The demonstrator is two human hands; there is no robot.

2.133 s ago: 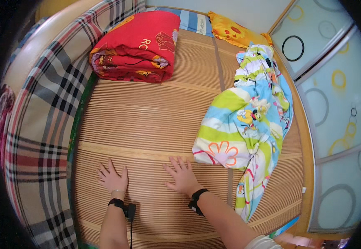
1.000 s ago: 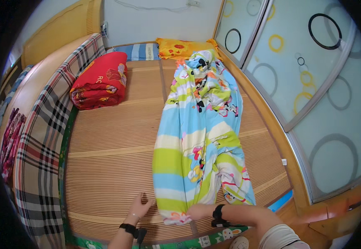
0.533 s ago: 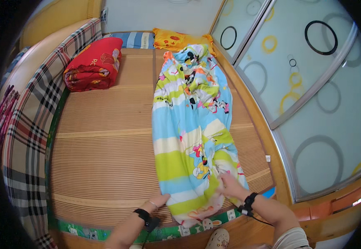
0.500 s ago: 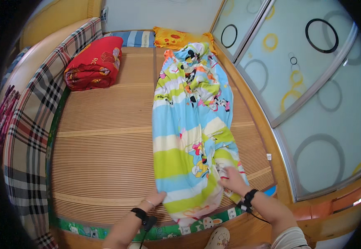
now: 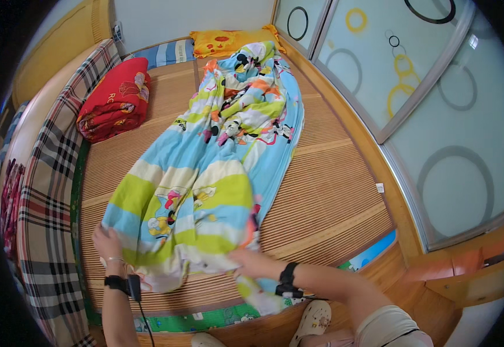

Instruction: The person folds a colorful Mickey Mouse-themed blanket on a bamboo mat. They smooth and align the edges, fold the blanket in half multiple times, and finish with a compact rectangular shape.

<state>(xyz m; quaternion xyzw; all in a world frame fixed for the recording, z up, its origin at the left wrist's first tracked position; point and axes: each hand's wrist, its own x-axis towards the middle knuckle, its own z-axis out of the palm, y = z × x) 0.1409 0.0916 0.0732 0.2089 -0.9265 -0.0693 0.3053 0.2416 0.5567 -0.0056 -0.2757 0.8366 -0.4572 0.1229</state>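
Striped blanket [image 5: 177, 173] lies on the bed mat [image 5: 333, 179], person's left hand [image 5: 108, 244] has fingers closed on its left edge, right hand [image 5: 253, 264] blurred at near edge, can't tell if gripping.

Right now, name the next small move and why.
Perhaps draw the right hand rightward: the striped cover is creased beside it, with the slatted mat showing to the right, while the left hand touches the cover's left edge.
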